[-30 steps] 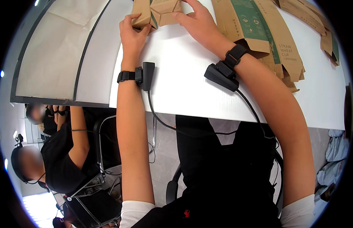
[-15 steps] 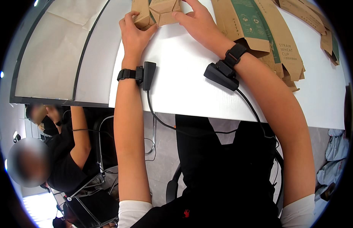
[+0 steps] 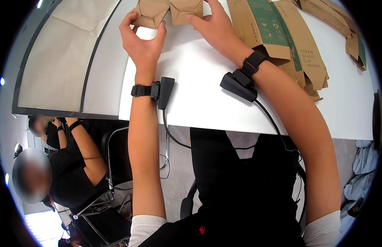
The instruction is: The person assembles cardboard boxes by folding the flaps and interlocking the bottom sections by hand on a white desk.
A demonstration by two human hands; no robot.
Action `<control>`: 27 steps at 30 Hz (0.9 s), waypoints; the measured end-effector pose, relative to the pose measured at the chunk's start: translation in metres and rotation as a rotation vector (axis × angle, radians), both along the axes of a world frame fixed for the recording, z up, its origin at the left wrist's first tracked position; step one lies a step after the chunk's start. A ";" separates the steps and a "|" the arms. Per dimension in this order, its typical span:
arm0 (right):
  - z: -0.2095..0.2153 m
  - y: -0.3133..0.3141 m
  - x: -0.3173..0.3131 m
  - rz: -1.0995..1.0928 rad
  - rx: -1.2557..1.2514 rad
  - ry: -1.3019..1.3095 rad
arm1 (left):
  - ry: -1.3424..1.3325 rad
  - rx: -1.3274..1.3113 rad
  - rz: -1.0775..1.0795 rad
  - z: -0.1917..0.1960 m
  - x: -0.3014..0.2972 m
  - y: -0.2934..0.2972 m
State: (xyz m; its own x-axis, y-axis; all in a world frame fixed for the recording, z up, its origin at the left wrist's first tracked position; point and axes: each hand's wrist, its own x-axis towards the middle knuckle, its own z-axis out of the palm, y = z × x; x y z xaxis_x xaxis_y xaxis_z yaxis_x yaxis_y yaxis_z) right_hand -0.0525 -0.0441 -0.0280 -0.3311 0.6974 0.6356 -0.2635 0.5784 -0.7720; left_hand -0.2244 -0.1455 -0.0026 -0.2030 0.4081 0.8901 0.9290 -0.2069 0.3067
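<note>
Two brown cardboard boxes stand side by side at the far edge of view, their folded end flaps showing and their far parts cut off by the frame. My left hand (image 3: 142, 46) grips the left box (image 3: 149, 15), thumb on its right side and fingers on its left. Against the right box (image 3: 185, 12) my right hand (image 3: 213, 28) is closed, its thumb at the near right corner; some of its fingers are out of frame. A narrow gap shows between the boxes near their lower corners.
Flattened brown and green cartons (image 3: 277, 41) lie right of my right hand, with more cartons (image 3: 331, 20) at the far right. The white table (image 3: 191, 90) meets a dark-framed panel (image 3: 59, 57) on the left. A person in black (image 3: 76, 168) sits beyond it. Cables (image 3: 269, 115) hang from both wrist devices.
My left hand has shifted left and slightly nearer, and the left box has turned so its folded end faces me. The right hand has barely moved. The person at left has moved an arm.
</note>
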 end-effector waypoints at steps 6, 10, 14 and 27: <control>0.002 0.001 0.000 -0.014 -0.008 0.083 | 0.051 0.067 -0.057 0.002 0.006 0.005; 0.005 0.000 0.002 0.022 -0.077 0.065 | 0.026 0.074 -0.094 0.005 0.013 0.005; 0.005 0.002 -0.002 0.016 -0.061 0.151 | 0.023 0.095 -0.071 0.006 0.011 0.005; 0.015 -0.003 0.001 -0.011 -0.054 0.286 | 0.074 0.102 -0.139 0.006 0.008 0.007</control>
State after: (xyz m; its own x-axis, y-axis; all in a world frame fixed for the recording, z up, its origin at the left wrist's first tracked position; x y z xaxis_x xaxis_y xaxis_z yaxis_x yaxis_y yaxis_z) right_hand -0.0516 -0.0469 -0.0126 -0.1354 0.7355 0.6638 -0.4689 0.5426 -0.6969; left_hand -0.2166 -0.1386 0.0032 -0.0834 0.3341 0.9388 0.9084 -0.3619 0.2095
